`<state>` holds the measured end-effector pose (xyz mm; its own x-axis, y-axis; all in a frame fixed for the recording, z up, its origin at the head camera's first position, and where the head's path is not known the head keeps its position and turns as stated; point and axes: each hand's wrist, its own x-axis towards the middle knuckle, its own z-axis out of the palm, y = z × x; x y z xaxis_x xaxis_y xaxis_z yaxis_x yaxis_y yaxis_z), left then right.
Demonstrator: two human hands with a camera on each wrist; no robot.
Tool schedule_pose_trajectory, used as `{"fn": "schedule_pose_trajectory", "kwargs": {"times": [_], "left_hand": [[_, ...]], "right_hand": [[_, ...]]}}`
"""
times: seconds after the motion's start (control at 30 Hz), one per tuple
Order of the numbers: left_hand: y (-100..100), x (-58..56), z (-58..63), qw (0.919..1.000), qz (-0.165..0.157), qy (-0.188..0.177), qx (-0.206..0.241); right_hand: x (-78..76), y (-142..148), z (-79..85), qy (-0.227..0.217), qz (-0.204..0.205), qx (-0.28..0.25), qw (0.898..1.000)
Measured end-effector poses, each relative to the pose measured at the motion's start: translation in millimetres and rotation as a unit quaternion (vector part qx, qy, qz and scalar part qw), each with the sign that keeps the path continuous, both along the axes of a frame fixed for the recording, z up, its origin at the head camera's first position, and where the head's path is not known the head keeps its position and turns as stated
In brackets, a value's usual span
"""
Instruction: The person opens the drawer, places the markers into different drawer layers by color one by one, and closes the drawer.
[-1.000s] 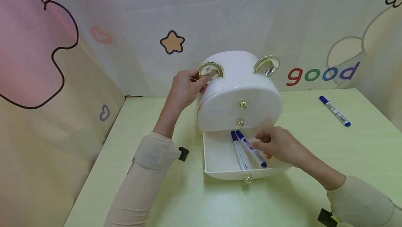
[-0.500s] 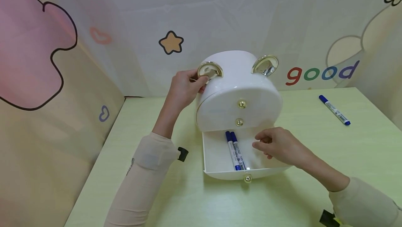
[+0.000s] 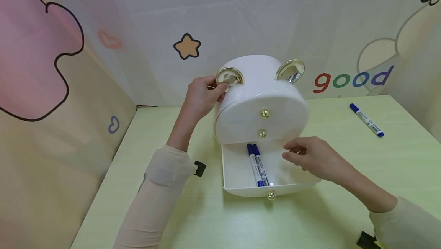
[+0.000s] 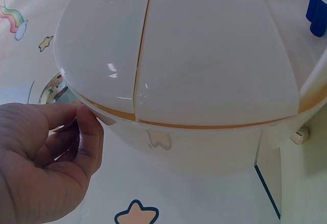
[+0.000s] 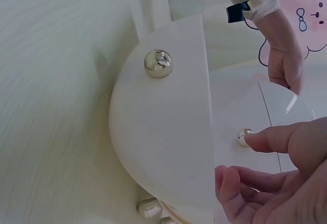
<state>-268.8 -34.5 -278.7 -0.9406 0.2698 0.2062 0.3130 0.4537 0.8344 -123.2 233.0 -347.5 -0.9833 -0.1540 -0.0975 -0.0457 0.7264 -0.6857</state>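
Note:
A white rounded desktop drawer box [image 3: 241, 120] with gold ears and gold ball knobs stands on the table. Its bottom drawer [image 3: 236, 170] is pulled out; two blue-capped markers [image 3: 260, 166] lie side by side inside. At the box's left gold ear [image 3: 230, 76], my left hand [image 3: 202, 97] pinches the edge between thumb and fingers, as the left wrist view [image 4: 56, 152] also shows of that hand. Over the drawer's right side hovers my right hand [image 3: 317, 158], fingers loosely bent and holding nothing. It is apart from the markers.
Another blue marker [image 3: 366, 120] lies on the light green table [image 3: 344, 157] to the right of the box. A printed cloth backdrop [image 3: 155, 38] rises close behind the box, and a side panel [image 3: 51, 164] borders the table at left.
The right-hand marker dropped from my right fingers and settled against the other marker, both now further left. My right hand then drew slightly back to the right. My left hand stayed on the ear.

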Motion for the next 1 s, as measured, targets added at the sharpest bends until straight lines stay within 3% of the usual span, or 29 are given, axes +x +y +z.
{"fn": "schedule_pose_trajectory", "kwargs": {"times": [0.27,0.6,1.0], "left_hand": [[-0.4,-0.9,-0.6,1.0000,0.001,0.003,-0.005],[-0.1,-1.0,-0.3,1.0000,-0.001,0.002,-0.009],[0.4,-0.7,-0.3,1.0000,-0.002,0.000,-0.006]], "right_hand": [[3.7,14.1,6.7,0.006,-0.014,-0.003,1.000],[7.6,36.5,14.9,0.045,-0.028,0.021,0.998],[15.0,65.1,24.4,0.049,-0.051,0.038,0.997]]}}
